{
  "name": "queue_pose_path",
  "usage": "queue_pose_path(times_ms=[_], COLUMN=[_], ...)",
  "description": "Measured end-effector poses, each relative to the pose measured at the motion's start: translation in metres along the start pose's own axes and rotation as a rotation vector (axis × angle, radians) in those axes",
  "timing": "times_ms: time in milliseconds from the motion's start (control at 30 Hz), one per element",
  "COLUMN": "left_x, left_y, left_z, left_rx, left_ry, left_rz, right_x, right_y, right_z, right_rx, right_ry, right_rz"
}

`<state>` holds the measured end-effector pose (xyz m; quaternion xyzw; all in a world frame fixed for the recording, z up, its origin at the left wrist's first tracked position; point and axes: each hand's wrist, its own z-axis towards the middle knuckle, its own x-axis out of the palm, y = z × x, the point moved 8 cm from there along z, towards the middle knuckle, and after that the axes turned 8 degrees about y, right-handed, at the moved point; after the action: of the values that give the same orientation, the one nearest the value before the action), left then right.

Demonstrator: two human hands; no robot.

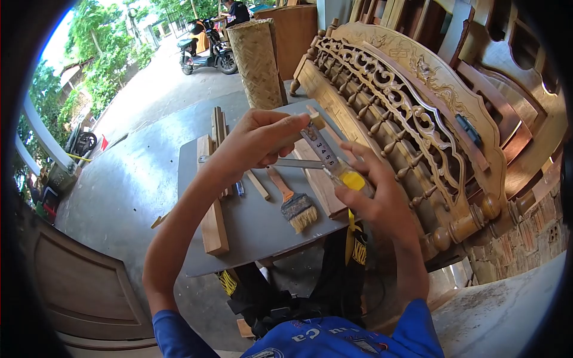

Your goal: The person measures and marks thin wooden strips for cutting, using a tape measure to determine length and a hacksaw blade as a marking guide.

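Observation:
My right hand (382,194) is closed around a tape measure (353,181) with a yellow face. Its blade (323,148) is pulled out a short way, and the numbers 3 to 6 show on it. The blade's free end is pinched by my left hand (268,134), where a small light wooden piece (317,121) also shows at the fingertips. Behind the hands a thin metal strip (295,163) spans part of the grey table (253,238). Below lies a paintbrush (294,206) with a wooden handle, next to a thin wooden stick (258,185).
Wooden bars (213,230) lie on the table's left side, and a wooden board (325,191) on its right. Carved wooden furniture panels (388,89) lean at the right. A woven mat roll (253,59) stands beyond; a motorbike (209,51) and a person (237,12) are farther back.

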<state>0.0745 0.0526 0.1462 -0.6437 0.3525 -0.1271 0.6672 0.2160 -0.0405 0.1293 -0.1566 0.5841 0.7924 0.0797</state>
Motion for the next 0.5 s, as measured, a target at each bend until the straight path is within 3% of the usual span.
queue_pose_path(times_ms=[100, 200, 500], left_x=[0.009, 0.012, -0.002], left_y=[0.004, 0.01, 0.028], left_z=[-0.002, -0.003, -0.011], left_rx=[0.021, -0.001, -0.006], left_ry=[0.035, 0.027, 0.018], left_rz=[-0.021, -0.061, -0.152], right_x=[0.006, 0.009, 0.027], right_y=[-0.001, 0.012, 0.02], right_z=[0.014, 0.019, 0.035], right_rx=[-0.024, -0.05, -0.091], right_ry=[0.013, -0.034, 0.067], right_rz=[0.076, -0.075, -0.114])
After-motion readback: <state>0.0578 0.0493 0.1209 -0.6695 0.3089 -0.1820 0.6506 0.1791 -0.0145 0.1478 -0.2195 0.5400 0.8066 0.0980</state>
